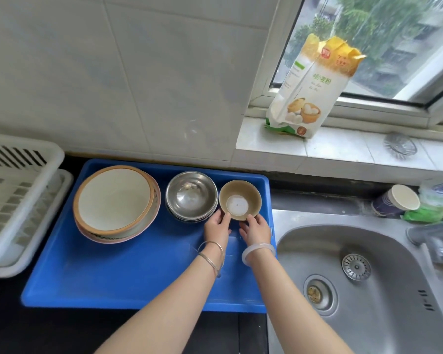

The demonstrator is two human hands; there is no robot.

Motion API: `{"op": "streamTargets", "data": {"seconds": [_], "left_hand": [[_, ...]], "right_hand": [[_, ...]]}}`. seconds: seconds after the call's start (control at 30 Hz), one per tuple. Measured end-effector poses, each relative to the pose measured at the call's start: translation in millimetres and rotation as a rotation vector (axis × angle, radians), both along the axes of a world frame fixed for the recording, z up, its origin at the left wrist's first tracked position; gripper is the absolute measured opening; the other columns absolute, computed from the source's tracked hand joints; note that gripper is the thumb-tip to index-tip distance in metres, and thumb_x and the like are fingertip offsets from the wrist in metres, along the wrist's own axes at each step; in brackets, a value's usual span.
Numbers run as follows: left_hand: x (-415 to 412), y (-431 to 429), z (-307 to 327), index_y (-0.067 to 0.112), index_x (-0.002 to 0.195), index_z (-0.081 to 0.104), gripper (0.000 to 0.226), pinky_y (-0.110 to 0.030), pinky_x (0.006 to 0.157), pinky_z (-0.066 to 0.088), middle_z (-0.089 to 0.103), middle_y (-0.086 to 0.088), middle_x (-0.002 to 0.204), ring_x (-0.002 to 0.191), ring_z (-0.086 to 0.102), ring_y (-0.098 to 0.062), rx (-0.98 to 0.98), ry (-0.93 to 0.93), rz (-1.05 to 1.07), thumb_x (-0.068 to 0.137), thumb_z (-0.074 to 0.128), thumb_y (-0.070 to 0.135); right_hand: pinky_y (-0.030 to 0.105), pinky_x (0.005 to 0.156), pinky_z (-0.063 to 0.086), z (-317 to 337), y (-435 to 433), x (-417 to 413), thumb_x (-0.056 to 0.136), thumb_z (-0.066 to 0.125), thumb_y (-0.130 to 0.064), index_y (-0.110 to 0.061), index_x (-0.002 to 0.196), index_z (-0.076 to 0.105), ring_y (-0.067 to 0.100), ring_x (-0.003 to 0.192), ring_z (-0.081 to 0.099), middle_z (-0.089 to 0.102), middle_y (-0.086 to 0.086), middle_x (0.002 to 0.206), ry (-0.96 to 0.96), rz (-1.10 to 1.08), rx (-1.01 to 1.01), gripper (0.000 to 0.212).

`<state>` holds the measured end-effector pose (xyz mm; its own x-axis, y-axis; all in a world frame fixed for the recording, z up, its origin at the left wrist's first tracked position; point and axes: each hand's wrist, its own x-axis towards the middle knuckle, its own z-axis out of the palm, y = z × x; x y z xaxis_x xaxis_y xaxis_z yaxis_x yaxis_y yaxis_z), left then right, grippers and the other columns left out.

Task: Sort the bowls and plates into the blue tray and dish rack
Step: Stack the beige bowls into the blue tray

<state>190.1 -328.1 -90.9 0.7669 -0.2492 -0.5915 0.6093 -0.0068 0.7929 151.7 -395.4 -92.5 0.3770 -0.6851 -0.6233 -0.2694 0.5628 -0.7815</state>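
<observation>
Two bare forearms reach up from the bottom of the frame over the dark surface, the left one wearing thin metal bangles and the right one a pale translucent bangle. Beneath them sits the blue tray, its near half bare, with the steel sink just beside it at lower right. Both hands meet at a small tan bowl with a white base, standing upright in the tray's far right corner: the left hand has its fingers curled against the bowl's near left rim, and the right hand presses its fingers against the near right rim, so the pair grip the bowl between them. Touching or just beside that bowl on the left is a stack of stainless steel bowls, and farther left in the tray a stack of pale plates with orange and pink rims. A white plastic dish rack stands at the left edge of the frame, just beside the tray. On the tiled windowsill at upper right stands an opened flour bag, with a paper cup lying on its side behind the sink.
</observation>
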Motion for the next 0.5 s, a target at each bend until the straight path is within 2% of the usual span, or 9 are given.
{"op": "streamTargets", "data": {"seconds": [0.17,0.23,0.3,0.4,0.5], "left_hand": [[-2.5,12.9,2.9,0.009,0.129,0.054,0.038,-0.024,0.076,0.049,0.061,-0.003,0.122,0.099,0.054,-0.014,0.034,-0.027,-0.007,0.092,0.048,0.007],[-4.3,24.6,6.0,0.008,0.130,0.053,0.038,-0.030,0.088,0.050,0.059,-0.005,0.127,0.107,0.057,-0.016,0.088,-0.059,-0.077,0.093,0.049,0.009],[-6.9,40.3,10.8,0.009,0.126,0.057,0.035,-0.038,0.099,0.047,0.060,-0.009,0.128,0.115,0.057,-0.021,0.184,-0.122,-0.173,0.092,0.050,0.012],[-13.1,71.0,21.6,0.013,0.118,0.063,0.029,-0.037,0.096,0.048,0.065,-0.011,0.120,0.110,0.060,-0.027,0.348,-0.243,-0.260,0.092,0.050,0.015],[-20.5,108.4,36.5,0.013,0.117,0.064,0.029,-0.030,0.092,0.047,0.067,-0.009,0.118,0.106,0.062,-0.027,0.453,-0.325,-0.263,0.092,0.050,0.017]], "right_hand": [[0.034,0.088,0.049,11.4,2.0,-10.9,0.096,0.045,-0.014,-0.012,0.128,0.049,0.029,0.108,0.059,0.057,0.007,0.111,-0.002,0.038,0.030,0.032],[0.035,0.088,0.049,16.2,3.8,-19.1,0.096,0.044,-0.013,-0.011,0.131,0.047,0.031,0.108,0.060,0.055,0.009,0.118,0.049,0.092,0.011,0.035],[0.034,0.085,0.050,21.0,8.6,-28.4,0.096,0.045,-0.012,-0.012,0.126,0.050,0.028,0.099,0.062,0.056,0.010,0.120,0.101,0.185,-0.036,0.031],[0.027,0.072,0.050,28.6,25.4,-41.2,0.093,0.047,-0.012,-0.015,0.109,0.056,0.022,0.083,0.064,0.061,0.007,0.107,0.152,0.388,-0.146,0.018],[0.022,0.061,0.045,38.0,53.7,-48.5,0.093,0.044,-0.011,-0.011,0.111,0.059,0.016,0.073,0.064,0.064,0.004,0.098,0.191,0.588,-0.225,0.023]]}}
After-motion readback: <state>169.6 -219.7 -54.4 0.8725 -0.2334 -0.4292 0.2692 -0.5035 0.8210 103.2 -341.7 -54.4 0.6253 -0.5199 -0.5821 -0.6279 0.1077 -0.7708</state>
